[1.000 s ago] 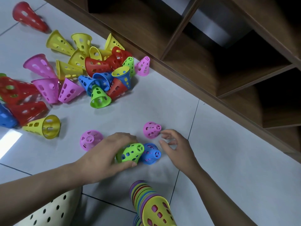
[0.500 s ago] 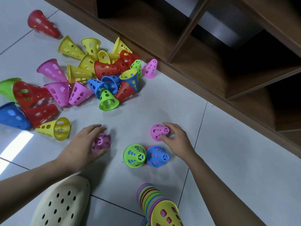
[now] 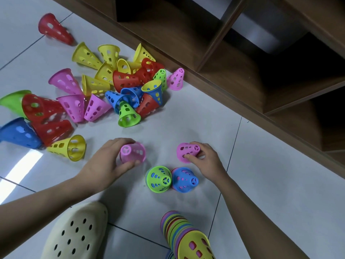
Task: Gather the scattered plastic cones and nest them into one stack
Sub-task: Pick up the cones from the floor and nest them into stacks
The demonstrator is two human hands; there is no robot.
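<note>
My left hand [image 3: 104, 165] grips a pink cone [image 3: 133, 151], tilted with its narrow tip toward the camera. A second pink cone [image 3: 186, 151] is held by my right hand [image 3: 206, 161], lifted a little off the floor. Between the hands, nearer me, a green cone [image 3: 158, 179] and a blue cone [image 3: 183, 180] stand upright side by side on the tiles, each over other cones. A tall nested stack [image 3: 186, 238] of many colours with a yellow cone on top rises at the bottom edge. A pile of loose cones [image 3: 119, 90] lies at the upper left.
A dark wooden shelf unit [image 3: 242, 75] runs diagonally along the floor's far side. A cream perforated shoe [image 3: 74, 234] sits at the bottom left. A lone red cone [image 3: 54, 28] lies far left, and a yellow cone [image 3: 71, 147] lies left of my left hand.
My left hand closed around the left pink cone and raised it. My right hand took hold of the right pink cone and tipped it up. The view shifted slightly.
</note>
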